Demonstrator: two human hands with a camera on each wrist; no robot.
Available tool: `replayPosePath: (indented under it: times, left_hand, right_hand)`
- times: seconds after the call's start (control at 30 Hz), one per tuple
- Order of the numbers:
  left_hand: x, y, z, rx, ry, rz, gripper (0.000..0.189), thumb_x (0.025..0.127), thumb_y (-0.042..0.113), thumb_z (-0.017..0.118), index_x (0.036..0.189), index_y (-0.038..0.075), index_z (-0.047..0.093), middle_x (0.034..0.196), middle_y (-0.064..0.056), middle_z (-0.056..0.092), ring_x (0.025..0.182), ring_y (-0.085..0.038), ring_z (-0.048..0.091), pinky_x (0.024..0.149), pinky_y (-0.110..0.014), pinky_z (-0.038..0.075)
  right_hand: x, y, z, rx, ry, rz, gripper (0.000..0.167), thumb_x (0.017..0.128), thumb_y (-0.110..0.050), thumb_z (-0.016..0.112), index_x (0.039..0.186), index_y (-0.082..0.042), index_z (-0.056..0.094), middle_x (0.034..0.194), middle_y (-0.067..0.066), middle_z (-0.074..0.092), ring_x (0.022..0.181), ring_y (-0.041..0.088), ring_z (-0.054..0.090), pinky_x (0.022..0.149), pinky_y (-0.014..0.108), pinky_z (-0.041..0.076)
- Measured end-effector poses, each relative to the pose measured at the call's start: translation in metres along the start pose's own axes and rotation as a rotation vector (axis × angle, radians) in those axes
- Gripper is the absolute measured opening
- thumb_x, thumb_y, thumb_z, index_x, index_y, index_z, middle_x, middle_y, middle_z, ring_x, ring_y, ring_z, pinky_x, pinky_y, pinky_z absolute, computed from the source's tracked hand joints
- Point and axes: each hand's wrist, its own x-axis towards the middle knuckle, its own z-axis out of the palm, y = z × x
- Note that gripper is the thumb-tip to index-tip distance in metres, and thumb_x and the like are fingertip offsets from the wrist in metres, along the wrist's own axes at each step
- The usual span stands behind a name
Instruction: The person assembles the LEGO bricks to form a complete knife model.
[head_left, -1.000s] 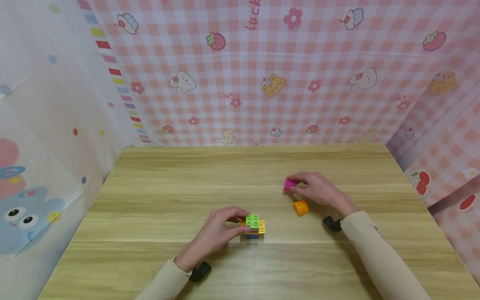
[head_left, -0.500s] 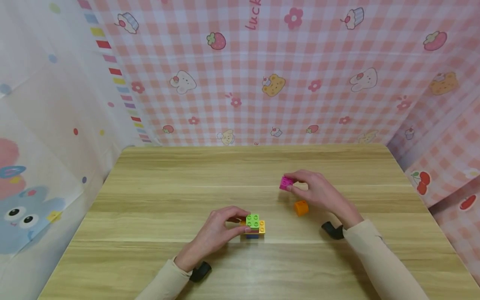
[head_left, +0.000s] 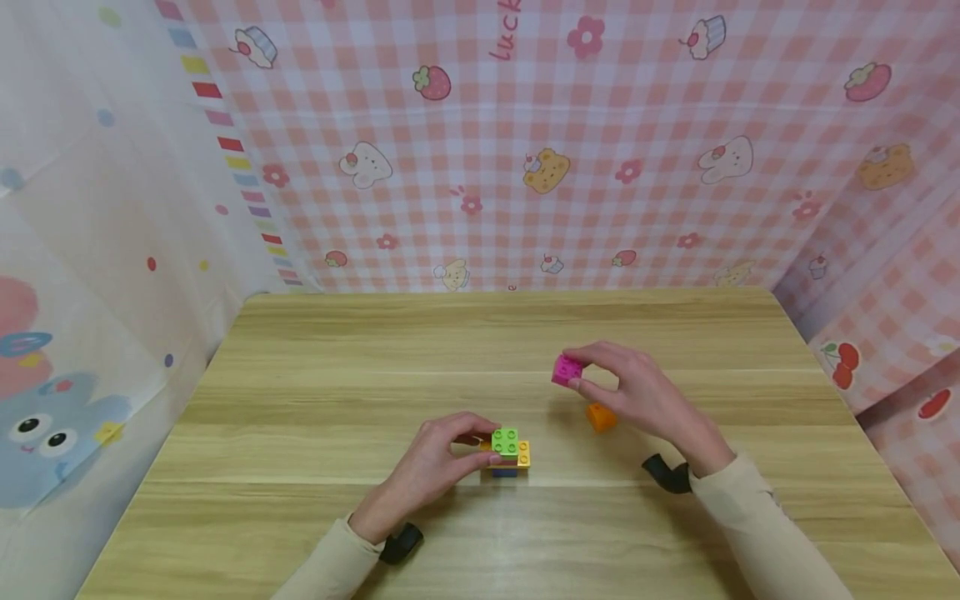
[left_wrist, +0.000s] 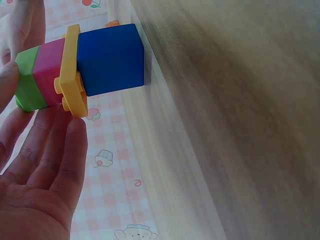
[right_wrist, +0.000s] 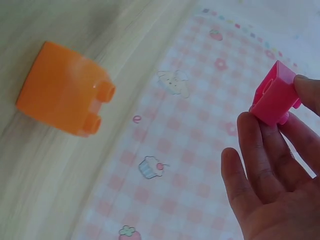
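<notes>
My left hand (head_left: 431, 458) grips a small stack of toy building bricks near the table's middle, thumb and fingers around its upper part. In the left wrist view the stack runs from a blue brick (left_wrist: 112, 60) at the bottom through a yellow plate (left_wrist: 72, 75) and a pink brick (left_wrist: 49, 65) to a green brick (left_wrist: 29, 82) on top. Further back and to the right, my right hand (head_left: 637, 387) pinches a loose magenta brick (head_left: 567, 370) between thumb and fingers, held above the table. Its hollow underside shows in the right wrist view.
An orange brick (head_left: 601, 417) with a rounded side lies on the wooden table (head_left: 337, 350), just below my right hand. Black wrist mounts (head_left: 401, 543) sit under both wrists. A pink checked cloth (head_left: 487, 225) hangs behind the table's far edge.
My right hand has lifted the magenta brick and carried it slightly left, over the table. The left hand and the stack have stayed in place.
</notes>
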Motion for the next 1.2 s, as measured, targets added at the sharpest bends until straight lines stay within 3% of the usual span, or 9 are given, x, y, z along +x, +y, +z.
replayPosePath:
  times: [0.63, 0.93, 1.2]
  left_hand:
    - [0.0, 0.001, 0.0, 0.012, 0.001, -0.008, 0.031, 0.091, 0.018, 0.082, 0.119, 0.009, 0.073, 0.114, 0.001, 0.074, 0.101, -0.017, 0.071, 0.09, -0.031, 0.059]
    - [-0.001, -0.002, 0.0, 0.01, 0.008, 0.009, 0.03, 0.092, 0.019, 0.08, 0.119, 0.008, 0.073, 0.114, -0.002, 0.075, 0.101, -0.02, 0.072, 0.089, -0.033, 0.06]
    - [-0.001, -0.002, 0.0, 0.011, 0.005, 0.011, 0.03, 0.092, 0.019, 0.08, 0.119, 0.007, 0.073, 0.113, -0.003, 0.074, 0.101, -0.02, 0.072, 0.09, -0.031, 0.059]
  right_hand:
    - [-0.007, -0.026, 0.004, 0.045, 0.065, -0.16, 0.041, 0.091, -0.012, 0.081, 0.13, -0.008, 0.07, 0.123, 0.002, 0.072, 0.108, 0.017, 0.069, 0.088, 0.046, 0.06]
    - [-0.008, -0.038, 0.01, 0.041, 0.027, -0.165, 0.039, 0.094, -0.019, 0.079, 0.132, -0.013, 0.069, 0.126, -0.003, 0.071, 0.113, 0.015, 0.067, 0.094, 0.043, 0.059]
    - [-0.008, -0.044, 0.019, 0.057, -0.003, -0.198, 0.041, 0.094, -0.018, 0.078, 0.134, -0.014, 0.068, 0.125, -0.003, 0.071, 0.113, 0.015, 0.068, 0.091, 0.041, 0.059]
